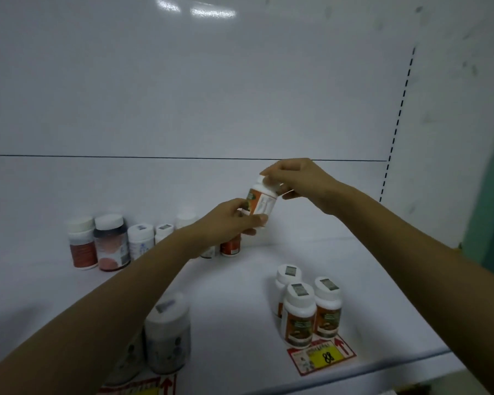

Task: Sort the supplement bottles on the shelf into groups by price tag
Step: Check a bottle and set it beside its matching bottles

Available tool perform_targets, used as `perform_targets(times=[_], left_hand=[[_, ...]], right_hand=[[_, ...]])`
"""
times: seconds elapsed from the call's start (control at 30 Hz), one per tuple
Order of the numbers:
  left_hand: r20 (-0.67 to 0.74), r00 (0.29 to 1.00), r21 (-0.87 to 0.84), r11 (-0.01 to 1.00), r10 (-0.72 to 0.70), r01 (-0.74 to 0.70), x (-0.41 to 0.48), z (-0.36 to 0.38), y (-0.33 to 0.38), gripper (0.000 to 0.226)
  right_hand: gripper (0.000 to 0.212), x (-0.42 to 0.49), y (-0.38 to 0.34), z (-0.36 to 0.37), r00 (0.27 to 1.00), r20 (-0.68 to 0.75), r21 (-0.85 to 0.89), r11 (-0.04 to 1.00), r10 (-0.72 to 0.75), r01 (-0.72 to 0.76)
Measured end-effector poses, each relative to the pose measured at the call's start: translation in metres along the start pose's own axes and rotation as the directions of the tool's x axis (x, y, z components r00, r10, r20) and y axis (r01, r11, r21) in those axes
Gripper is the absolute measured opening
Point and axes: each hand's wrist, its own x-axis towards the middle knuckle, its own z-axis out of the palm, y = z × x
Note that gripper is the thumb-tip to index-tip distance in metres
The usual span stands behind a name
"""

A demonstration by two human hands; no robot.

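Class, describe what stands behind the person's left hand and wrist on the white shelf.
Below the left hand, gripping a raised white-capped bottle, show the lower parts of a small orange-labelled bottle and a white bottle beside it. Their caps are covered.

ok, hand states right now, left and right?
Left hand: grips the body of the orange-labelled supplement bottle.
Right hand: pinches that bottle's white cap.
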Motion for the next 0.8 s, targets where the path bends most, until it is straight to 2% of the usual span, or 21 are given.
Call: perform_targets(times=[0.17,0.23,0.33,0.43,0.5,0.67,0.8], left_hand=[[0.017,1.000,-0.391,0.920,-0.023,0.028,-0.016,0.022,0.015,0.026],[0.019,0.999,-0.484,0.874,-0.028,0.034,-0.021,0.033,0.016,0.025],[0.004,0.999,-0.525,0.850,-0.035,0.032,-0.028,0.051,0.018,0.028],[-0.064,0.997,-0.503,0.864,-0.044,0.006,-0.036,0.068,0.021,0.029],[-0.169,0.984,-0.431,0.902,-0.048,-0.030,-0.041,0.080,0.023,0.038],[-0.431,0.902,-0.260,0.962,-0.033,-0.089,-0.042,0.103,0.026,0.046],[-0.472,0.881,-0.135,0.985,0.036,-0.112,-0.042,0.117,0.027,0.051]], right_hand=[[0.023,-0.019,0.011,-0.022,1.000,0.017,0.399,0.917,-0.021,0.013],[0.023,-0.028,0.016,-0.026,0.999,0.040,0.463,0.886,-0.019,-0.001],[0.024,-0.041,0.025,-0.031,0.998,0.070,0.503,0.864,-0.011,-0.025],[0.026,-0.053,0.032,-0.036,0.996,0.090,0.536,0.843,-0.009,-0.041],[0.024,-0.060,0.037,-0.038,0.996,0.093,0.542,0.839,-0.006,-0.046],[0.021,-0.074,0.048,-0.041,0.996,0.089,0.457,0.887,0.020,-0.059],[0.022,-0.078,0.053,-0.044,0.998,0.016,0.456,0.888,0.059,-0.059]])
